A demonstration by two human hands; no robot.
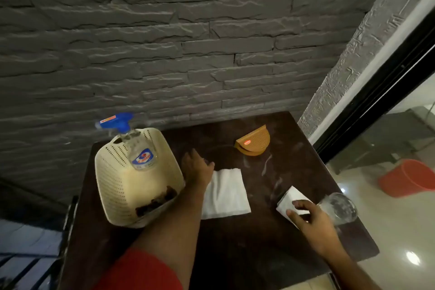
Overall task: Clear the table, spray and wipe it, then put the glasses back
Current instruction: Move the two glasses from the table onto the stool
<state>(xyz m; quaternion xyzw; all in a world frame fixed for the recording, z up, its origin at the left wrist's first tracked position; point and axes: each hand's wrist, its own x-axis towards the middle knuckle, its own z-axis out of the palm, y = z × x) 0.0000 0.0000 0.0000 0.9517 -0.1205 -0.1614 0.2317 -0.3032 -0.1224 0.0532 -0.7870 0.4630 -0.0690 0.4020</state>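
The right hand's [313, 221] fingers [300, 203] are lying loosely spread on a small folded napkin [290, 200] near the bench's right edge, pressing it down rather than pinching it, with the thumb pointing left across the paper. Just beside that hand, on its right, a clear glass [339, 207] is sitting at the very edge of the bench [247, 254], touching or nearly touching the knuckles; I cannot tell which. The left hand [195, 169] is reaching across the middle with its fingers straight and close together, resting flat on the dark surface at the upper left corner of a larger white napkin [224, 193] that is lying spread out. Against its forearm a cream perforated basket [131, 186] is standing on the left side, holding a spray bottle [138, 148] with a blue trigger head that is leaning on the basket's far rim. Toward the far right a tan half-round napkin holder [254, 141] is standing upright. An orange bucket [409, 179] is lying on the floor beyond.
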